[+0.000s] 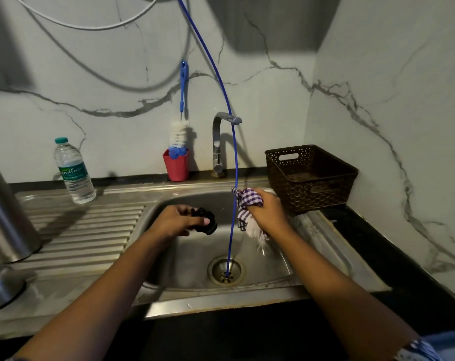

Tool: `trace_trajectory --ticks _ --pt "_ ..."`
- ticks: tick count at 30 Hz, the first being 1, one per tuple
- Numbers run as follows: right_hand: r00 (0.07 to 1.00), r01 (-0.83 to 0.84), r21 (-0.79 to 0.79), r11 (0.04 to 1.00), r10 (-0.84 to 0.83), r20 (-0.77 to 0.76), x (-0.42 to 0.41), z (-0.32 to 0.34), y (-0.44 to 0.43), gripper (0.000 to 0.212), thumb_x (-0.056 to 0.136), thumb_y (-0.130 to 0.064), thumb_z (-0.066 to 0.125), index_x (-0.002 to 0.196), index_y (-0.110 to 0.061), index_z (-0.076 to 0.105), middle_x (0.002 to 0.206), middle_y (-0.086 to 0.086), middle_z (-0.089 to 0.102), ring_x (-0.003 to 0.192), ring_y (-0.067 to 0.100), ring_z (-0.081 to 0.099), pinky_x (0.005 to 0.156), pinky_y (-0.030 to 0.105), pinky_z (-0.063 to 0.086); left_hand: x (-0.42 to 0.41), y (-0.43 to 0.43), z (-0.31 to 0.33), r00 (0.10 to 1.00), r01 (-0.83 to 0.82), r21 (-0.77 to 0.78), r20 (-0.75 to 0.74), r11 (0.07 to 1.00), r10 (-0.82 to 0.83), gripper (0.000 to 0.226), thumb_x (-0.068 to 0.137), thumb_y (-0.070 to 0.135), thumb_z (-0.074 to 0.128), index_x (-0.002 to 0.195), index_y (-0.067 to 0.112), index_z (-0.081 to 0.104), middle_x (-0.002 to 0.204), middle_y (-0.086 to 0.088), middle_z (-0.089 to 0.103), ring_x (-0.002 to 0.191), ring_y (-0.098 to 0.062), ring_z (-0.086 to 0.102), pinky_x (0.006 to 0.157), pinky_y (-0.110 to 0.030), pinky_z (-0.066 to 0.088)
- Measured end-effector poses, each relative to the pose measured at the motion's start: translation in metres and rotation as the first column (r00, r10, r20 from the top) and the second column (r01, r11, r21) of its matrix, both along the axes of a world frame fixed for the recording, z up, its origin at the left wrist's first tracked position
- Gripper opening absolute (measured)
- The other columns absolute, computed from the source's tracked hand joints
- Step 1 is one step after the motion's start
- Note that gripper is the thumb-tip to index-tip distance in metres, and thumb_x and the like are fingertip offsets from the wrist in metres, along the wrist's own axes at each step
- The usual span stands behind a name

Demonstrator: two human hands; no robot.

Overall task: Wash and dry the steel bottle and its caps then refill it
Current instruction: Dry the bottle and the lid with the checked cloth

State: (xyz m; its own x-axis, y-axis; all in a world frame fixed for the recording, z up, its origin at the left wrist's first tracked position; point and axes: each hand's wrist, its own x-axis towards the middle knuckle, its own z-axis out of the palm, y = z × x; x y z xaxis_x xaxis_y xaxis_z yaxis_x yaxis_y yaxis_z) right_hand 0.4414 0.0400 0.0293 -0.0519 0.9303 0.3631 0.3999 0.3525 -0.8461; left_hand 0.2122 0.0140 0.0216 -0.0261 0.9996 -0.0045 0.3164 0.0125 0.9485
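At the far left the steel bottle (6,214) is standing on the ribbed drainboard (90,230), cut off by the frame edge, with a steel cap (2,287) lying in front of it near the counter's front edge. Behind the drainboard a plastic water bottle (73,170) is standing upright against the marble wall. The left hand (176,221) is reaching over the sink basin (195,256), its fingers closing around a black cap (208,221). A red cup (176,165) holding a bottle brush (180,126) is sitting beside the tap (219,142), and a thin blue hose (231,178) is hanging down between the two hands into the drain (226,270). The right hand (268,207) is clutching a bunched checked cloth (247,204), just left of a brown basket (309,175) sitting on the counter
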Motion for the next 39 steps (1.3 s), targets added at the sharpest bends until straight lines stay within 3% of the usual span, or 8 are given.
trace_trajectory --ticks 6,13,18,21,26,32,35,39 --pt "0.758 -0.308 -0.424 0.852 -0.049 -0.651 -0.03 0.005 -0.006 0.023 0.085 -0.007 0.062 0.108 -0.003 0.061 0.089 0.016 0.07 0.078 0.028 0.068 0.078 0.04 0.056 0.018 -0.014 -0.005 0.892 -0.034 0.046 0.451 0.998 0.009 0.039 0.077 -0.011 0.065 0.111 0.008 0.062 0.097 -0.006 0.069 0.081 -0.014 0.068 0.064 -0.022 0.056" --pt "0.799 -0.391 -0.387 0.835 0.099 -0.593 -0.058 0.0 -0.016 0.033 0.085 -0.018 0.068 0.114 -0.004 0.061 0.108 0.02 0.067 0.101 0.034 0.064 0.093 0.049 0.05 0.009 -0.028 -0.016 0.974 -0.126 0.296 0.216 0.947 0.062 0.053 0.064 -0.001 0.083 0.11 0.018 0.065 0.106 -0.005 0.072 0.102 -0.018 0.067 0.086 -0.035 0.055" --pt "0.919 -0.238 -0.113 0.965 0.186 -0.347 -0.068 -0.002 -0.026 0.032 0.083 -0.012 0.069 0.114 -0.006 0.061 0.103 0.005 0.067 0.096 0.016 0.063 0.082 0.02 0.051 0.006 -0.035 -0.016 0.987 -0.151 0.338 0.11 0.929 0.12 0.058 0.057 0.021 0.09 0.11 0.018 0.067 0.1 0.0 0.073 0.098 -0.012 0.068 0.088 -0.035 0.055" --pt "0.938 -0.232 -0.035 0.972 0.214 -0.274 -0.063 -0.005 -0.03 0.037 0.082 -0.015 0.071 0.117 -0.008 0.062 0.104 0.003 0.068 0.095 0.011 0.063 0.084 0.02 0.05 0.009 -0.036 -0.017 0.981 -0.193 0.339 0.091 0.921 0.172 0.055 0.061 0.015 0.089 0.11 0.017 0.066 0.1 0.003 0.072 0.096 -0.009 0.068 0.087 -0.028 0.054" --pt "0.829 -0.255 -0.13 0.958 0.147 -0.54 -0.051 -0.002 -0.028 0.015 0.083 -0.015 0.069 0.097 -0.016 0.065 0.092 0.005 0.07 0.085 0.017 0.067 0.08 0.032 0.055 0.008 -0.031 -0.018 0.95 -0.31 0.292 0.138 0.905 0.281 0.047 0.061 0.015 0.089 0.094 0.023 0.056 0.097 -0.003 0.069 0.09 -0.014 0.065 0.08 -0.03 0.053" --pt "0.686 -0.295 -0.183 0.938 0.074 -0.724 -0.058 0.013 -0.026 0.024 0.082 -0.019 0.069 0.104 -0.01 0.062 0.085 0.008 0.073 0.077 0.022 0.071 0.069 0.034 0.058 -0.007 -0.047 -0.005 0.896 -0.339 0.205 0.368 0.918 0.249 0.041 0.072 -0.007 0.075 0.091 0.02 0.05 0.096 -0.006 0.064 0.089 -0.019 0.06 0.062 -0.022 0.052" --pt "0.655 -0.318 -0.228 0.92 0.04 -0.754 -0.079 0.014 -0.028 0.035 0.082 -0.019 0.07 0.112 -0.005 0.06 0.099 0.017 0.069 0.087 0.03 0.069 0.078 0.043 0.057 -0.029 -0.073 0.014 0.932 -0.29 0.272 0.3 0.918 0.206 0.044 0.07 -0.007 0.076 0.095 0.022 0.054 0.099 -0.001 0.063 0.091 -0.017 0.061 0.082 -0.032 0.052" --pt "0.624 -0.357 -0.286 0.889 -0.001 -0.781 -0.118 0.009 -0.033 0.026 0.083 -0.016 0.069 0.105 -0.004 0.062 0.093 0.017 0.069 0.08 0.029 0.068 0.08 0.048 0.055 -0.079 -0.111 0.044 0.975 -0.224 0.333 0.081 0.916 0.209 0.044 0.069 -0.006 0.078 0.098 0.023 0.061 0.101 -0.005 0.066 0.09 -0.016 0.065 0.082 -0.028 0.054"
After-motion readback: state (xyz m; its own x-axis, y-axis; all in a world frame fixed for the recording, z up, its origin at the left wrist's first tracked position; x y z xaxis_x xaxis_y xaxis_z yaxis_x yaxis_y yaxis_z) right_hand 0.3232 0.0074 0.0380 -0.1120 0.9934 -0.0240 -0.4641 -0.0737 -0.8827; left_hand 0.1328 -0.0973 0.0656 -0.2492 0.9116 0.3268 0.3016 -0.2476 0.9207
